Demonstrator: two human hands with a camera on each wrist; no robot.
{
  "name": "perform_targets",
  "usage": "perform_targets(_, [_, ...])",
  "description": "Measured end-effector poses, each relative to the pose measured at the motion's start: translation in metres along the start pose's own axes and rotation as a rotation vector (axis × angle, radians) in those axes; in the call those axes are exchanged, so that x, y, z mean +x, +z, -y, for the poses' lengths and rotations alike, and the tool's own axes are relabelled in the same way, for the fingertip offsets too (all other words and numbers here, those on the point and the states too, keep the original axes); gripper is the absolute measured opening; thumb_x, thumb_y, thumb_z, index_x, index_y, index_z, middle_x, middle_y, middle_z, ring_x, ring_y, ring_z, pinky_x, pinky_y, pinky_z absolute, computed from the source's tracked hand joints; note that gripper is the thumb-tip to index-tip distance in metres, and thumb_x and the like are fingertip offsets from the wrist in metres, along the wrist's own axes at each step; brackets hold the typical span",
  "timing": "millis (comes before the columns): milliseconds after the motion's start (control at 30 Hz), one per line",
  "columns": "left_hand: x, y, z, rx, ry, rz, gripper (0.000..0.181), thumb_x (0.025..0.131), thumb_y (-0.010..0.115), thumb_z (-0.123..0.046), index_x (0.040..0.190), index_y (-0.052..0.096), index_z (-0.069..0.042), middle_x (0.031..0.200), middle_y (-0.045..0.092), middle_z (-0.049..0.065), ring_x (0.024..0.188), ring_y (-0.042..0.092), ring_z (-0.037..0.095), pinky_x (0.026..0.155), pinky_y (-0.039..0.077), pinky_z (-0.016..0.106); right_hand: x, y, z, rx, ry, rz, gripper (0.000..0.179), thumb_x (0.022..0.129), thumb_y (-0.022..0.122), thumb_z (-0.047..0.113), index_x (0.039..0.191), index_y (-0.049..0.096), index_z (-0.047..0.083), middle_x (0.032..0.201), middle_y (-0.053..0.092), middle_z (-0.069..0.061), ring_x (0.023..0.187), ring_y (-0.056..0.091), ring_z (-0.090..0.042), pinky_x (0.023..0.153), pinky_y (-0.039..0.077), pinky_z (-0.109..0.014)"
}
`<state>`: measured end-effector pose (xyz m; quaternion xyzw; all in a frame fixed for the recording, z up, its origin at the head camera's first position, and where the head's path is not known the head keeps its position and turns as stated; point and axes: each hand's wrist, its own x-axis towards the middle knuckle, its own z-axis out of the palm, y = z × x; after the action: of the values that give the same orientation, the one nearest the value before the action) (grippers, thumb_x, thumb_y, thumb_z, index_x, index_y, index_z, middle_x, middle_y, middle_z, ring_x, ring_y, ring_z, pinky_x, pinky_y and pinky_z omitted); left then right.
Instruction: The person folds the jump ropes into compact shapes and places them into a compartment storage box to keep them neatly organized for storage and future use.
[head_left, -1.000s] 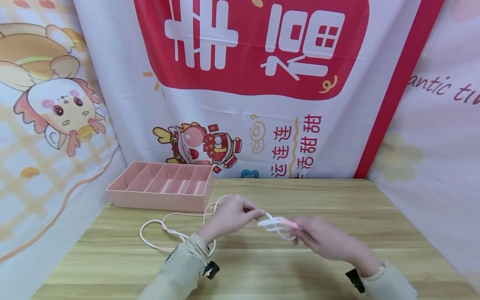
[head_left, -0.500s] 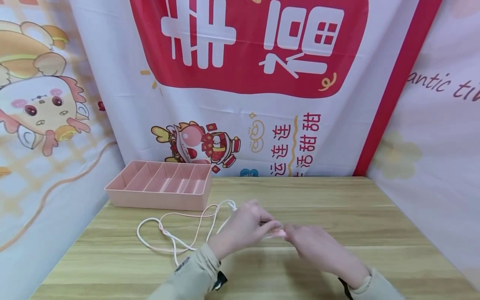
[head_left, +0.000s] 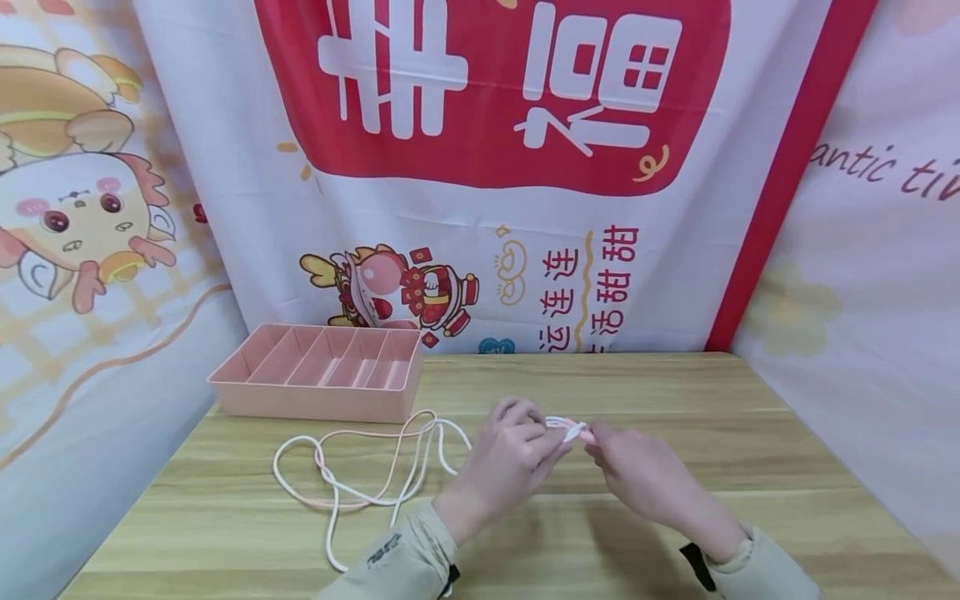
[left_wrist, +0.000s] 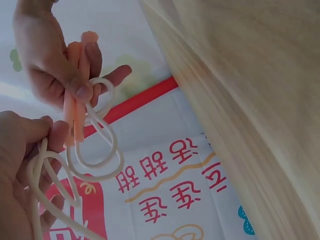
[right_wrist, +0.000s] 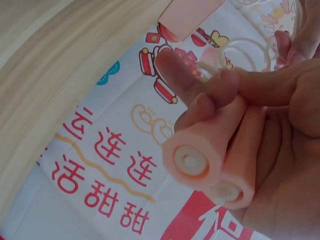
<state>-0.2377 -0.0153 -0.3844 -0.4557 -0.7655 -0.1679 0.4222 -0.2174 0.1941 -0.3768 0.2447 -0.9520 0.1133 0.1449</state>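
Observation:
My right hand [head_left: 647, 482] grips the two pink handles [right_wrist: 207, 142] of a jump rope side by side, seen end-on in the right wrist view. White loops of the rope's cord [left_wrist: 119, 155] hang by the handles in the left wrist view. Close to its left, my left hand [head_left: 504, 462] holds more of the white cord, pinched between thumb and fingers. The rest of the rope, white with pink stretches, trails from the left hand in loose loops over the table [head_left: 750, 450].
At the back left of the table stands a pink box [head_left: 315, 402] with several slanted compartments. Printed cloth hangings [head_left: 660, 275] rise behind the table and along both sides.
Both hands stay close together. The left hand has moved right and down, toward the right hand. Cord on the table has shifted, with a strand now reaching nearer the front.

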Motion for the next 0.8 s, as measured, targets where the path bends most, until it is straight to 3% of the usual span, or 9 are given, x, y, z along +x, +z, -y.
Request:
perform_targets(100, [0.0002,0.0011,-0.0012,0.036,0.019,-0.008,0.011,0.086,0.078,-0.022,0.093,0.077,-0.013,0.078,0.072,-0.006,0.081,0.061,0.012,0.093,0.044,0.036,0.0012,0.001,0.0022,0.004,0.012,-0.034,0.012,0.097,0.063,0.013,0.087,0.056,0.012,0.063,0.046,0.007,0.055,0.046,-0.012,0.043,0.038,-0.031])
perform_targets(300, [-0.0018,0.004,-0.0036,-0.002,-0.006,0.036,0.011,0.087,0.077,-0.021,0.088,0.075,-0.011,0.077,0.071,-0.003,0.075,0.064,0.011,0.096,0.045,0.038,0.0016,0.0036,0.0063,0.049,0.046,-0.123,0.01,0.099,0.061,0.015,0.09,0.057,0.014,0.07,0.052,0.005,0.062,0.053,-0.015,0.047,0.042,-0.034])
perform_targets(500, [-0.0008,0.0048,-0.0039,0.089,0.0,-0.032,0.012,0.087,0.076,-0.025,0.082,0.069,-0.017,0.073,0.067,-0.006,0.072,0.062,0.01,0.09,0.041,0.04,0.0018,0.0028,0.0081,0.115,0.045,-0.212,0.013,0.096,0.064,0.008,0.102,0.053,0.01,0.073,0.055,0.007,0.059,0.051,-0.011,0.044,0.039,-0.03])
perform_targets(633, [-0.0009,0.0039,-0.004,0.086,-0.001,-0.042,0.013,0.088,0.075,-0.025,0.081,0.068,-0.017,0.072,0.066,-0.007,0.073,0.06,0.01,0.084,0.042,0.04,0.002,0.0012,0.0089,0.207,0.018,-0.211,0.036,0.093,0.062,-0.001,0.124,0.046,0.005,0.084,0.066,0.008,0.067,0.06,-0.011,0.05,0.045,-0.027])
perform_targets(800, [-0.0004,0.0039,-0.004,0.023,0.002,-0.025,0.009,0.089,0.075,-0.022,0.084,0.072,-0.016,0.075,0.068,-0.006,0.075,0.061,0.01,0.081,0.044,0.037,0.0026,-0.0017,0.0075,0.375,-0.022,-0.152,0.041,0.097,0.058,-0.001,0.136,0.049,0.006,0.095,0.069,0.005,0.085,0.065,-0.017,0.068,0.054,-0.036])
